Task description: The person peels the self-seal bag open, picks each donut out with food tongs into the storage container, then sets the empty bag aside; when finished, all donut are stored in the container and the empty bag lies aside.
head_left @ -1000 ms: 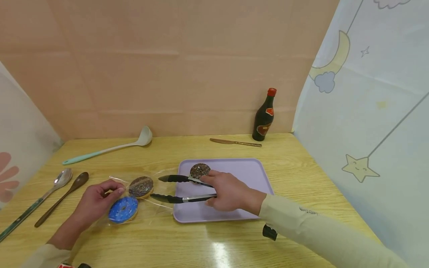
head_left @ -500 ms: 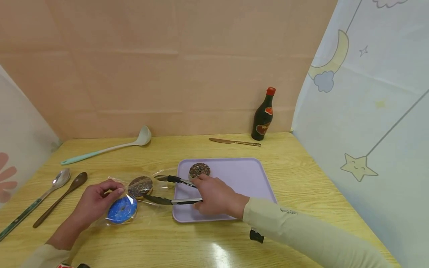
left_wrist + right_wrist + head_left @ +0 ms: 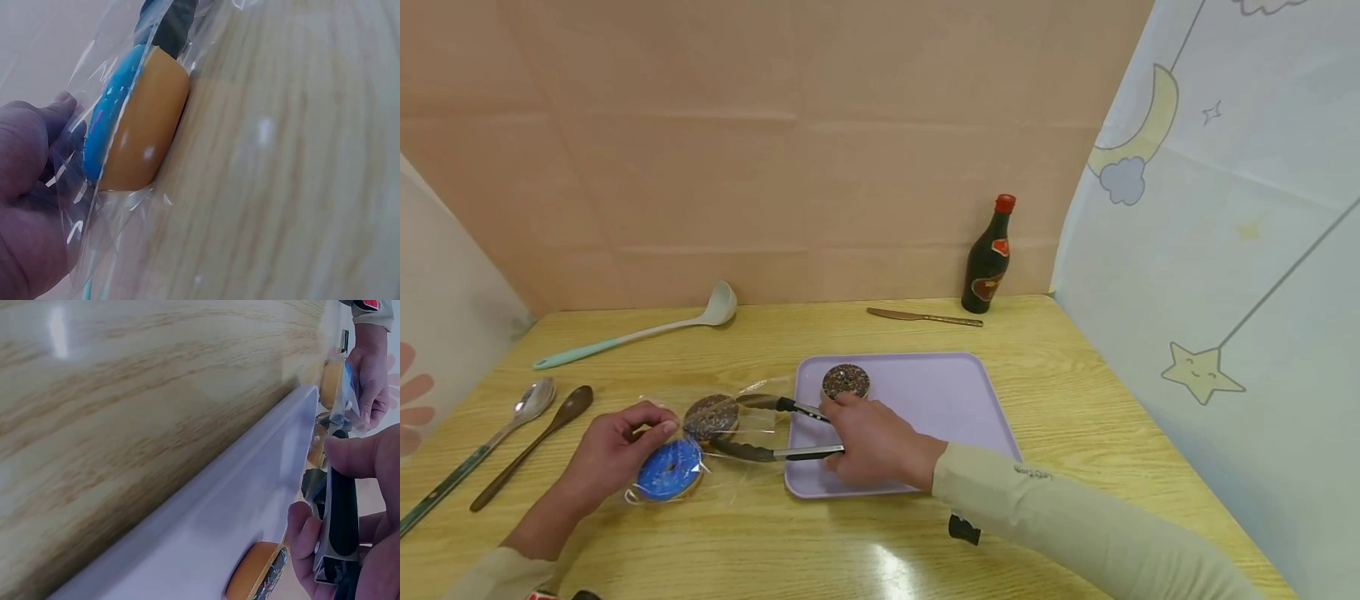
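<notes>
My left hand point(image 3: 613, 454) pinches the edge of a clear plastic bag point(image 3: 103, 215) lying on the table. Inside the bag are a blue-iced donut point(image 3: 668, 472) and, behind it, a chocolate donut point(image 3: 709, 417) with sprinkles. My right hand point(image 3: 876, 442) grips a pair of tongs point(image 3: 808, 453) with black tips, their arms spread. Those tips reach into the bag's right end, either side of the chocolate donut's right edge. Another chocolate donut point(image 3: 846, 382) sits on the lilac tray point(image 3: 940, 400), just beyond the right hand, whose forearm crosses the tray's front.
A pale ladle point(image 3: 721, 304) with a mint handle lies at the back left. Left of the hand lie a metal spoon point(image 3: 535, 400) and a wooden spoon point(image 3: 574, 402). Behind the tray are a knife point(image 3: 925, 318) and a dark red-capped bottle point(image 3: 987, 271).
The right hand has moved left with the tongs, bringing their tips deeper into the bag and up to the chocolate donut. The left hand keeps its pinch on the bag.
</notes>
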